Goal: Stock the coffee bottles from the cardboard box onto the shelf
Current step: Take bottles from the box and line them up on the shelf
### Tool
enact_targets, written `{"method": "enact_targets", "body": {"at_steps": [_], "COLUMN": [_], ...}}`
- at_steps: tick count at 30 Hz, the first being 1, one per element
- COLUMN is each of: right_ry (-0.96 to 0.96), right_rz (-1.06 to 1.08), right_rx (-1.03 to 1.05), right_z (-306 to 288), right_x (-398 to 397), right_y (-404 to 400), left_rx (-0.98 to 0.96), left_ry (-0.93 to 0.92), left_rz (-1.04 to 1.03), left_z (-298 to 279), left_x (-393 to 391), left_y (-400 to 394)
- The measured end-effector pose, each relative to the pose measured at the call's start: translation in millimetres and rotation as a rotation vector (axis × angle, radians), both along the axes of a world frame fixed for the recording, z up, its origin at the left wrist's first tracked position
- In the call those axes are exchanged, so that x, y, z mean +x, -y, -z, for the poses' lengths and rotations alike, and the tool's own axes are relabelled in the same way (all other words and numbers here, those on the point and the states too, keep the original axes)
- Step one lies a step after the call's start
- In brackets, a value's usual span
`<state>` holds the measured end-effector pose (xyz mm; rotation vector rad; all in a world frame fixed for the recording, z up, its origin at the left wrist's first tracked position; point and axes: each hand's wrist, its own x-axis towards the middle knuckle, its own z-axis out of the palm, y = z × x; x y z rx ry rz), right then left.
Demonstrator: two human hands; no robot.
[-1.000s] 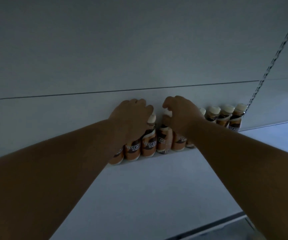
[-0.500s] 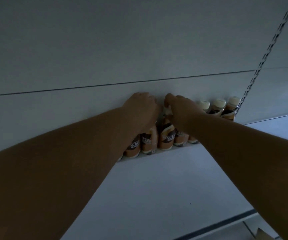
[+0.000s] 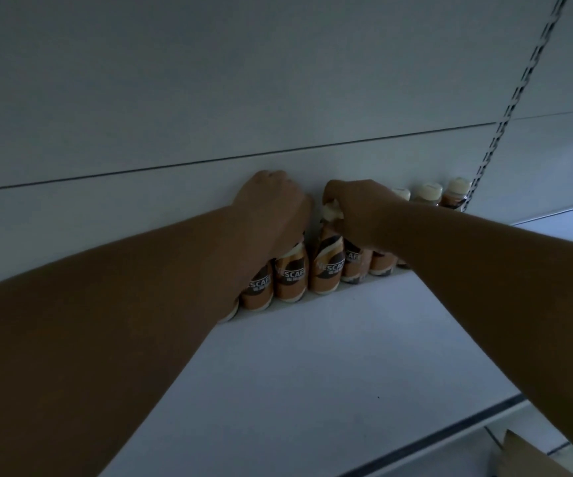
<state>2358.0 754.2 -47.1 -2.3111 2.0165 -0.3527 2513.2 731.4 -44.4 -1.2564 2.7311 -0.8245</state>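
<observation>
Currently a row of coffee bottles [image 3: 326, 270] is stood along the back wall [image 3: 209, 98] of the shelf [image 3: 312, 373], touching or almost touching that wall. The right hand [image 3: 360, 208] is clenched on the pale cap of one bottle mid-row; that bottle is seen tilted out of line with its neighbours. The left hand [image 3: 271, 204] is laid over the bottle tops just left of the tilted one; whether its grip is closed on anything cannot be told, as the fingers are hidden.

Risks, as judged:
- The tilted bottle is held by the cap only. If let go before its base is flat, it could topple forward off the wall line.
- The row is packed tight, so one knocked bottle could take its neighbours down.
- Both forearms are stretched over the bare front of the shelf; a careless withdrawal could drag bottles forward.

Labels: "SCAF" is read on several brown-orange sleeves, presumably Nescafé. Small print beneath is too blurred. A corner of the cardboard box [image 3: 533, 456] is seen below the shelf front, far from the row.
</observation>
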Motion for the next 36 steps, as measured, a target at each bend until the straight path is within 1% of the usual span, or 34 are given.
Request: {"method": "enact_targets", "body": {"at_steps": [7,14,19,24,28,36], "right_ry": [0.028,0.078,0.078,0.093,0.059,0.086], "right_rz": [0.007,0.008,0.011,0.008,0.008,0.016], "right_rx": [-0.042,-0.034,-0.009,-0.025,-0.028,-0.018], "right_z": [6,6,5,8,6,9], "right_x": [2,0,2,0,1,4], "right_y": [1,5,10,12,13,13], "left_rx": [0.025,-0.011,-0.036,-0.036,-0.058,-0.046], "left_ry": [-0.005,-0.011,-0.089,-0.077,-0.107,-0.125], "left_rz": [-0.060,-0.104,-0.033,-0.006,0.011,0.012], "left_z": [0,2,2,2,4,2], "left_x": [-3,-7,-2,-1,1,0], "left_y": [0,-2,-2,1,6,-1]}}
